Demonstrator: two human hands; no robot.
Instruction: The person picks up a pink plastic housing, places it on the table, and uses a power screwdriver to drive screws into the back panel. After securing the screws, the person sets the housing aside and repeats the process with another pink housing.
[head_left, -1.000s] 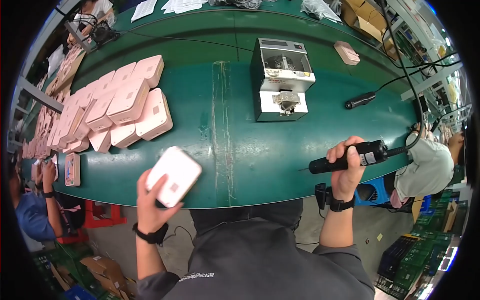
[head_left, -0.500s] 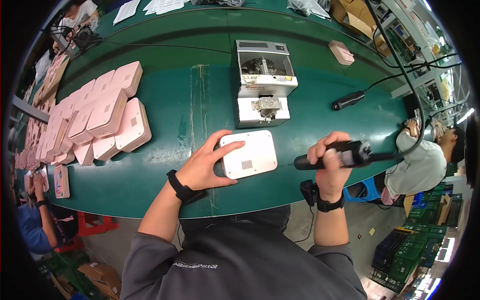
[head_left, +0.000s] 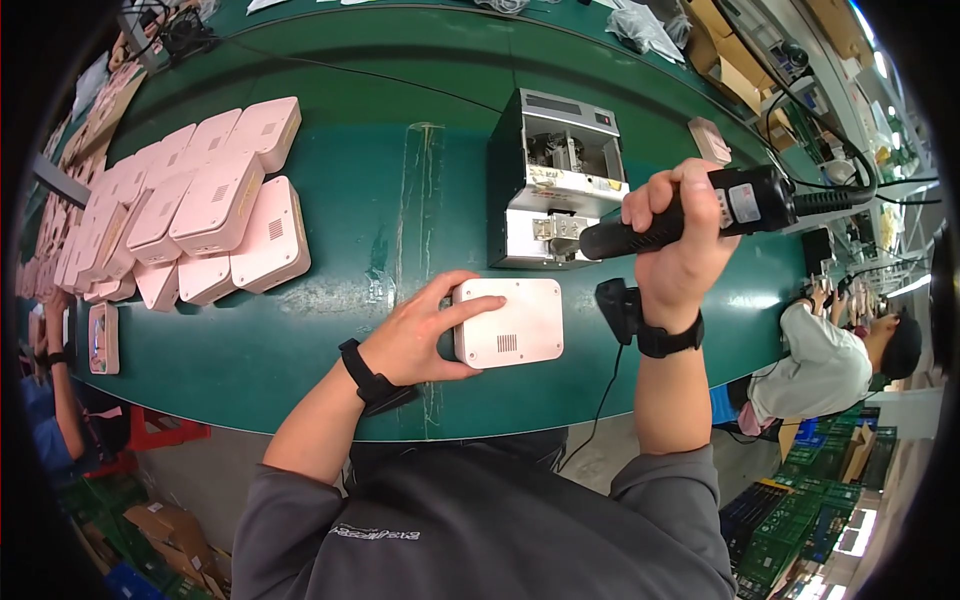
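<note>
Right grip (head_left: 686, 232): black screwdriver (head_left: 750, 200) raised | left grip (head_left: 415, 335): pink case (head_left: 520, 318) unmoved

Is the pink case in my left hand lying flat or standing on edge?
Flat: the pink case shows its broad, vented face upward on the green table, with your left hand gripping its left end.

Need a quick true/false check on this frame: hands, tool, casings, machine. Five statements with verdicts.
1. The left hand touches a pale pink casing. True.
2. The right hand is empty. False: it grips a black corded tool.
3. The slotted vent on that casing faces up. True.
4. The stacked casings lie to the person's right. False: they lie to the left.
5. The boxy machine stands beyond the touched casing. True.
</note>
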